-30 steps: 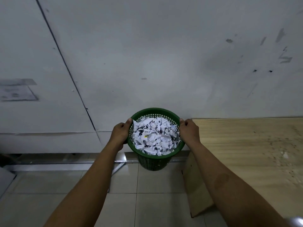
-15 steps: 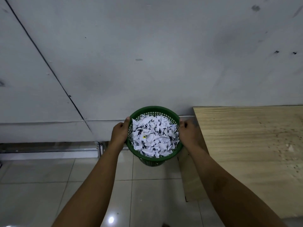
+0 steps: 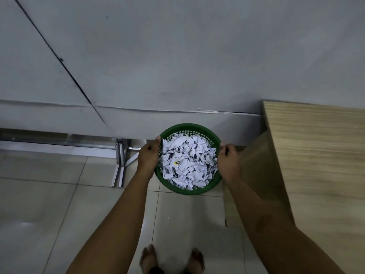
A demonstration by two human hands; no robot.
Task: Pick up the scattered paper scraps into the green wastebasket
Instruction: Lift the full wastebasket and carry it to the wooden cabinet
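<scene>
A: Where is the wastebasket?
B: Over the tiled floor, full of paper scraps; the left hand and right hand clasp its rim.
A: What crowds it?
B: A wooden table just beside, the wall behind.

A grey painted wall, crossed by a dark diagonal seam, fills the far side. Pale glossy floor tiles lie near. A light wood-grain worktop stands right. A metal rail lines the wall's foot at left.

Two hands, left hand and right hand, are gripping one green wastebasket; countless paper scraps are lying inside; two bare feet are showing at six o'clock.
</scene>
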